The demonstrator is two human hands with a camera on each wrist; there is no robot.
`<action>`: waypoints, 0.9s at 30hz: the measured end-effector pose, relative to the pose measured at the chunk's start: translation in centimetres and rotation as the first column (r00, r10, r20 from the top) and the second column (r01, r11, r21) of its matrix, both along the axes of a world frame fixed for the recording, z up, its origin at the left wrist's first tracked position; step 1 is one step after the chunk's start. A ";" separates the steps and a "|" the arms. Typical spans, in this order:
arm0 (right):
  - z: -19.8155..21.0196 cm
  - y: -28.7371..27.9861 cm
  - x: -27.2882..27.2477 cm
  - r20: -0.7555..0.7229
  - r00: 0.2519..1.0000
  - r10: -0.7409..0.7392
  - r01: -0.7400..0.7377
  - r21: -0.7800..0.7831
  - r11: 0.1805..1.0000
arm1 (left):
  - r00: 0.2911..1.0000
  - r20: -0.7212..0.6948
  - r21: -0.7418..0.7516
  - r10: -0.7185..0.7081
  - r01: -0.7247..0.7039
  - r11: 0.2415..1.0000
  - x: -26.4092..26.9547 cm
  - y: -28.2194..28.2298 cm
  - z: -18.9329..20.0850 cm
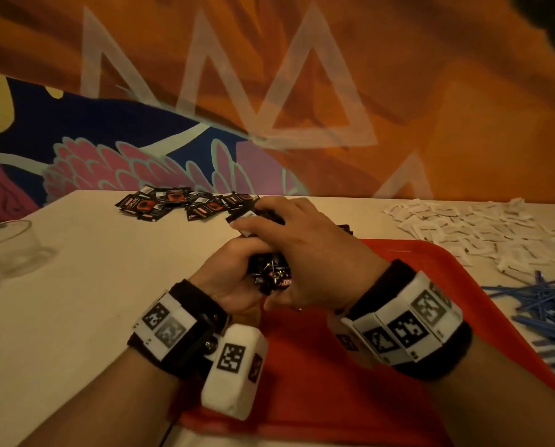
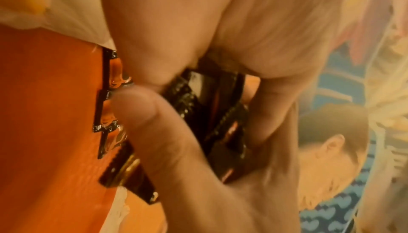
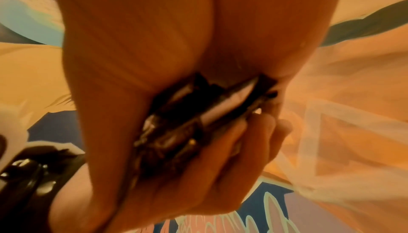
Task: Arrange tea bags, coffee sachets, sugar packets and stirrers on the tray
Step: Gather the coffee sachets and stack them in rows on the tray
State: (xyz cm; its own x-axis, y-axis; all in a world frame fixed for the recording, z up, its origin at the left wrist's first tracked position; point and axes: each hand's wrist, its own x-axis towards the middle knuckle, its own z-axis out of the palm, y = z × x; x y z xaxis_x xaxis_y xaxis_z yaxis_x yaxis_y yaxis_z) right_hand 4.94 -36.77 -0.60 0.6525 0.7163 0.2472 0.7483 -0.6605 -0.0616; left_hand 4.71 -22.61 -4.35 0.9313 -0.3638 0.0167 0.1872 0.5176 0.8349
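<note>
Left hand: the left hand [image 1: 234, 275] is curled under and around a bundle of black coffee sachets [image 1: 271, 274], thumb pressed on the bundle's near face
Right hand: the right hand [image 1: 305, 253] is clamped over the top of the same bundle, its fingers [image 1: 253, 222] bent down over the far end
Bundle: held between both palms, above the far left edge of the red tray [image 1: 398, 333]; its long axis runs away from the person, roughly along the line of the forearms
Key relation: the tray's bare floor lies directly below and toward the person from the hands, so I judge that setting the stack down needs only a lowering and a small pull back; both hands are equally near
Loose sachets: more black coffee sachets [image 1: 172, 203] lie scattered on the table just beyond the hands, to the left
Sugar packets: a white heap of packets [image 1: 469, 230] beyond and to the right of the right hand, off the tray
Stirrers: blue stirrers [image 1: 540, 304] piled right of the right wrist, off the tray
Glass: a clear glass [image 1: 8, 240] stands well to the left of the left hand
Views: the head view gives the layout; the left wrist view alone shows the sachets' crimped edges fanned unevenly against the tray; the right wrist view shows them stacked face to face, though blurred
Tea bags: none that I can identify
</note>
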 end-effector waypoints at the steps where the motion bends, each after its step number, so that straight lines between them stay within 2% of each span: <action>1: -0.1 -0.2 0.3 0.031 0.999 0.013 -0.014 0.045 0.999 | 0.999 0.003 -0.041 -0.034 0.034 0.999 0.1 0.4 -0.1; 4: -0.2 -0.5 0.7 0.075 0.996 0.037 -0.049 0.170 0.984 | 0.991 0.043 -0.126 -0.124 0.129 0.984 0.1 1.0 -0.1; 7: -0.3 -0.7 0.7 0.080 0.996 0.027 -0.043 0.206 0.978 | 0.979 0.090 -0.058 -0.183 0.188 0.980 0.2 1.1 -0.3; 10: -0.2 -0.8 0.3 0.048 0.999 0.019 -0.027 0.190 0.981 | 0.988 0.030 -0.008 -0.153 0.153 0.988 0.0 0.6 -0.3; 13: -0.2 -0.6 0.2 0.118 0.993 0.027 -0.036 0.079 0.996 | 0.997 0.025 0.056 -0.067 0.066 0.996 -0.3 -0.2 -0.3; 16: -0.4 -0.2 0.0 0.103 0.993 0.053 -0.057 0.033 0.998 | 0.992 0.049 -0.039 -0.120 0.122 0.992 -0.6 -0.1 -0.4; 19: -0.5 -0.1 -0.1 0.114 0.991 0.063 -0.078 0.134 0.988 | 0.967 0.054 -0.232 -0.249 0.255 0.939 -0.8 0.6 -0.2; 23: -0.6 0.0 0.2 0.094 0.995 0.033 -0.054 0.232 0.971 | 0.988 0.075 -0.170 -0.137 0.148 0.974 -0.3 0.5 -0.6; 27: -0.8 -0.3 0.2 0.076 0.997 0.030 -0.051 0.297 0.954 | 0.992 0.080 -0.236 -0.094 0.110 0.965 -0.4 0.0 -0.8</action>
State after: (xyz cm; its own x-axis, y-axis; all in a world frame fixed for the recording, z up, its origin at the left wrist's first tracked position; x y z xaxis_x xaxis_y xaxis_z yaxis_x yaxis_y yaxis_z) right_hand 5.17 -37.08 -1.35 0.5979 0.6284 0.4976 0.7836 -0.5888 -0.1980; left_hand 4.31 -22.56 -5.16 0.8831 -0.4347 0.1765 0.1971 0.6852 0.7012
